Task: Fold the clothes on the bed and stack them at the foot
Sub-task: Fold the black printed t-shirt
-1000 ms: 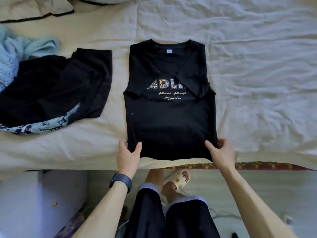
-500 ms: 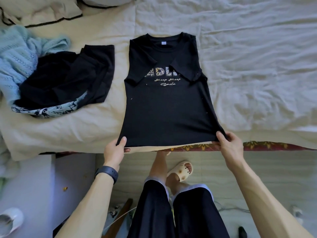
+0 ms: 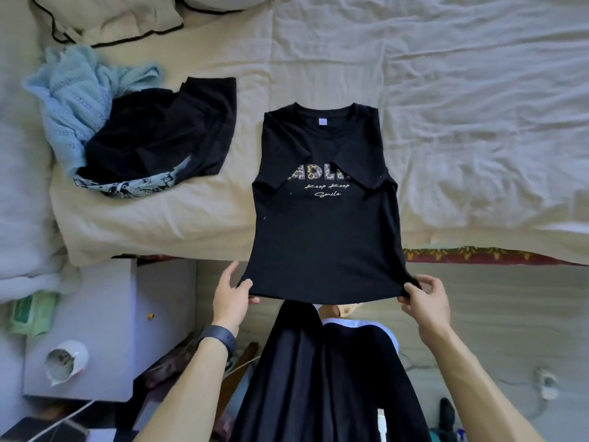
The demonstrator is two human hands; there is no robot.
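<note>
A black T-shirt (image 3: 325,224) with a printed chest logo lies with both sleeves folded inward; its collar end rests on the bed (image 3: 462,129) and its hem is lifted off the mattress edge. My left hand (image 3: 231,296) pinches the hem's left corner. At the right corner my right hand (image 3: 425,299) pinches the hem too. To the left on the bed sits a heap of unfolded clothes: a black garment (image 3: 159,135), a light blue knit (image 3: 79,97) and a blue patterned piece (image 3: 137,186).
A cream pillow with black piping (image 3: 111,20) lies at the top left. Beside the bed stands a white cabinet (image 3: 105,330) with a white jug (image 3: 65,362) on it. My legs in dark shorts are below the shirt, over a pale floor.
Both hands have pulled the shirt's hem toward me, off the bed edge and up into the air. The view has tilted so the bed sits higher in frame.
</note>
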